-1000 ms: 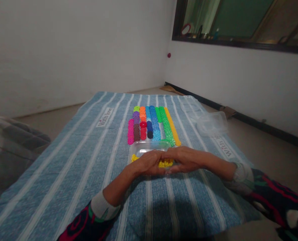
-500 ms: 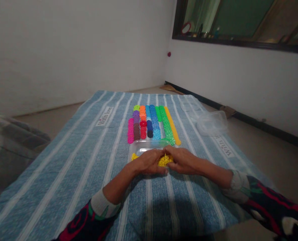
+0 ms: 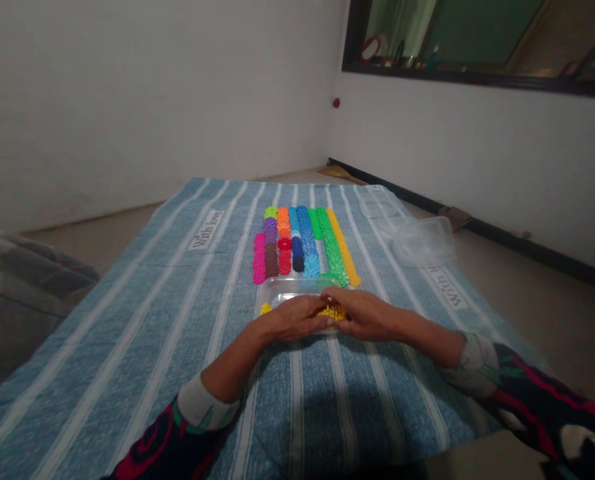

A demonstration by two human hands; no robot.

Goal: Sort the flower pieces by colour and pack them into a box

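My left hand (image 3: 291, 319) and my right hand (image 3: 363, 315) lie close together on a blue striped cloth (image 3: 142, 320), fingers curled round a small heap of yellow pieces (image 3: 329, 312) between them. The heap rests in a shallow clear tray (image 3: 290, 287) just beyond my fingers. A few more yellow pieces (image 3: 266, 309) lie at the tray's left corner. Behind the tray, rows of coloured pieces (image 3: 300, 245) are laid in strips: pink, purple, red, orange, blue, green and yellow-orange.
Clear plastic containers (image 3: 421, 241) sit on the cloth's right edge, further back. A grey cushion (image 3: 17, 293) lies at the left. White walls meet in the corner behind, with a dark-framed window (image 3: 477, 40) on the right wall.
My hands have gathered the yellow pieces and slid forward with them, from the cloth in front of the tray to the tray itself. The coloured rows have not moved.
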